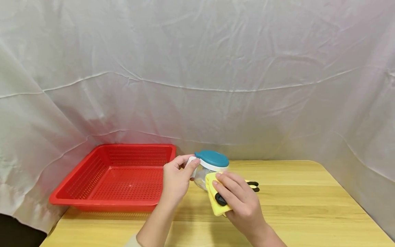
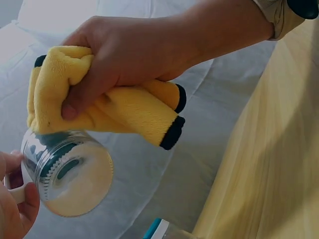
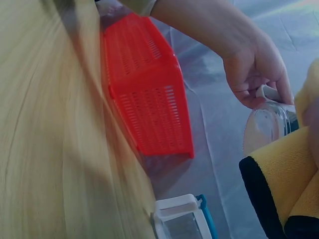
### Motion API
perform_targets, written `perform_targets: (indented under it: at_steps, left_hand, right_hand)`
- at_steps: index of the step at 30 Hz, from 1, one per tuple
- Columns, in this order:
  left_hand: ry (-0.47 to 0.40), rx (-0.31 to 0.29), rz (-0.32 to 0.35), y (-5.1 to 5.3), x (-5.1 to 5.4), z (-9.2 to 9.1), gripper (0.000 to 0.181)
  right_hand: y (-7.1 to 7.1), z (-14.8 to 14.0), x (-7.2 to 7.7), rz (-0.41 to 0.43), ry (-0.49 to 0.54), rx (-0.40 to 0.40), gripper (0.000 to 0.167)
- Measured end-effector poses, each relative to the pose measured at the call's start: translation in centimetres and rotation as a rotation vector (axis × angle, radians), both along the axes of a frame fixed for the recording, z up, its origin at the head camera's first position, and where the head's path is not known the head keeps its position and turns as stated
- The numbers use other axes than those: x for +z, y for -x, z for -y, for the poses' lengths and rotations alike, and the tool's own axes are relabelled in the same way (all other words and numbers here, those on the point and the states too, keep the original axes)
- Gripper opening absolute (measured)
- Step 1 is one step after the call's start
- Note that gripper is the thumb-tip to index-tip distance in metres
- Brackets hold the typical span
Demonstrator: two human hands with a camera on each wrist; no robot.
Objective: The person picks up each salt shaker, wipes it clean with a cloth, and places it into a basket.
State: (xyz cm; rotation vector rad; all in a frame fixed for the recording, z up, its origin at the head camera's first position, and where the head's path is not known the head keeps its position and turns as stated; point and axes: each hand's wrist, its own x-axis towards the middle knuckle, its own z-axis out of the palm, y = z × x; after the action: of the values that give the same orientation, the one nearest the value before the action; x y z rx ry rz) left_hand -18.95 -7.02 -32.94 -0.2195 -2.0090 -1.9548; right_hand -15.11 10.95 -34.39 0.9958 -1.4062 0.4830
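A clear glass jar [image 1: 201, 176] with a white handle and a blue-green lid [image 1: 213, 158] is held off the table. My left hand [image 1: 177, 180] grips it by the handle, thumb and fingers pinching the white part. Folded in my right hand [image 1: 242, 197] is a yellow cloth [image 1: 216, 202] with black edging, pressed against the jar's side. From the left wrist view, the jar's round base [image 2: 82, 181] faces the camera, and the cloth covers part of its wall. The right wrist view shows the left hand [image 3: 259, 69] on the handle.
To the left, a red perforated plastic basket [image 1: 123, 181] stands on the wooden table [image 1: 293, 206]. Another jar [image 3: 183, 219] with a white handle and blue-green lid stands on the table in the right wrist view. Pale fabric [image 1: 197, 68] hangs behind.
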Motion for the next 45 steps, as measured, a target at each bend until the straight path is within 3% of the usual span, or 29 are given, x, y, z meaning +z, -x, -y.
perform_targets:
  at_steps: [4, 11, 17, 21, 26, 33, 36, 40, 45]
  left_hand:
    - [-0.08, 0.009, 0.012, 0.4, 0.0, 0.3, 0.019]
    - [-0.256, -0.095, 0.1, 1.3, 0.2, 1.5, 0.026]
    - [-0.308, -0.191, 0.136, 1.3, 0.5, 2.0, 0.02]
    - [-0.289, -0.209, 0.127, 1.1, 0.4, 1.7, 0.019]
    - [-0.195, -0.168, 0.084, 0.6, 0.1, 0.7, 0.023]
    - [0.001, 0.038, -0.072, -0.2, -0.7, -1.1, 0.018]
    - [0.037, 0.09, -0.123, -0.5, -0.9, -1.6, 0.016]
    - [0.042, 0.107, -0.14, -0.6, -1.1, -1.8, 0.015]
    - [-0.027, 0.067, -0.091, -0.3, -1.0, -1.6, 0.017]
  right_hand:
    - [0.0, 0.0, -0.2, 0.007, -0.06, -0.012, 0.017]
    - [0.1, -0.6, 0.1, 0.027, -0.013, 0.023, 0.018]
    - [0.2, -1.1, 0.7, 0.037, 0.079, 0.074, 0.019]
    - [0.2, -0.9, 1.0, 0.023, 0.118, 0.113, 0.019]
    - [0.2, -0.5, 1.0, -0.006, 0.118, 0.111, 0.018]
    - [0.0, -0.3, 0.1, 0.052, 0.04, -0.024, 0.017]
    - [-0.1, 0.1, -0.2, 0.053, 0.0, -0.062, 0.019]
    - [-0.1, 0.3, -0.4, 0.042, -0.028, -0.081, 0.019]
    - [0.0, -0.1, -0.3, 0.041, -0.017, -0.06, 0.018]
